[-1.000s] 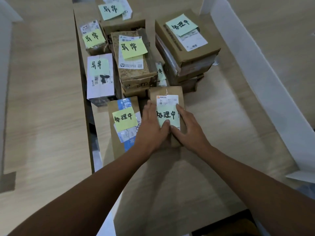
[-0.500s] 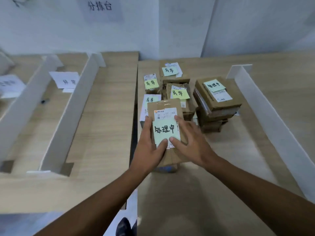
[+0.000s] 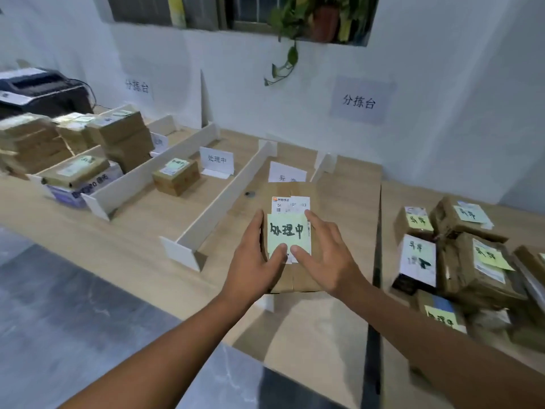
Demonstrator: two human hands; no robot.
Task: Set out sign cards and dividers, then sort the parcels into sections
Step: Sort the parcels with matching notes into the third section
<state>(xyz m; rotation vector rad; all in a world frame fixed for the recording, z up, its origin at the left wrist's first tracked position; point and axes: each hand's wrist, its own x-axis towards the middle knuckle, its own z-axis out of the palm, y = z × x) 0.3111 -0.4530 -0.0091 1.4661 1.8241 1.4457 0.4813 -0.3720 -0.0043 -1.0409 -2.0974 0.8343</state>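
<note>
I hold a flat brown parcel [image 3: 295, 278] with a green sticky note [image 3: 287, 231] above the table, one hand on each side. My left hand [image 3: 253, 261] grips its left edge with the thumb on the note. My right hand [image 3: 327, 258] grips the right edge, thumb on top. Beyond it run white dividers [image 3: 224, 199] and folded sign cards [image 3: 216, 160], [image 3: 286, 174]. One small labelled parcel [image 3: 175, 177] lies in the section by the middle card. A heap of unsorted parcels [image 3: 466, 261] with green notes sits on the right.
Stacked parcels [image 3: 118, 134] fill the far-left sections, with a black printer [image 3: 38, 90] behind them. A small dark round thing [image 3: 250, 194] lies in the section ahead. Paper signs [image 3: 359, 101] hang on the wall. A dark gap [image 3: 376, 261] splits the two tabletops.
I have lifted the parcel off the heap and carried it left, across the gap, toward the divided sections. My view has swung up and left with it.
</note>
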